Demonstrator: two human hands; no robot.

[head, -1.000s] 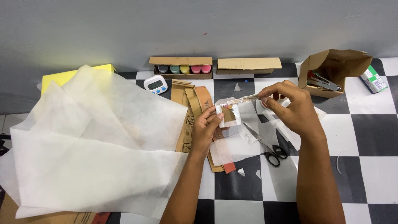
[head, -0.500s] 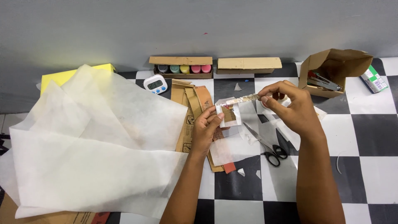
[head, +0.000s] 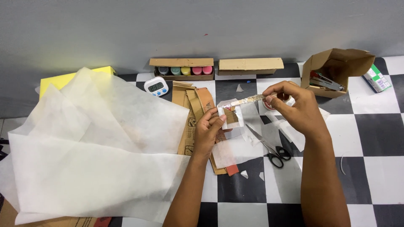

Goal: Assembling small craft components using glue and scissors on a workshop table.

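Sheets of thin white paper (head: 97, 155) cover the left of the checkered floor (head: 378, 138), overlapping loosely, with a yellow box (head: 54, 80) showing behind them at the far left. Just right of the sheets, near the far wall, sits a small white timer (head: 156, 86), and behind it an open cardboard tray of coloured pots (head: 182, 69). Flattened cardboard pieces (head: 194, 105) lie in the middle.

Over that cardboard the left hand (head: 209, 131) pinches a small wrapped card (head: 230, 116) between thumb and fingertips, holding it upright. White paper is already folded around the card, though brown still shows through its face. A strip of clear tape (head: 248, 100) runs from the card's upper edge to the right hand (head: 294, 110), which pinches the far end, fingers curled, with a tape roll (head: 269, 104) partly hidden behind it. By my reading the wrap is folded and one end of the tape is stuck; the strip is not yet cut or pressed flat.

Scissors (head: 269, 147) lie closed on the floor just near the right hand, beside loose paper offcuts (head: 235, 151). Farther right stands an open cardboard box (head: 336, 69) with a metal tool inside.
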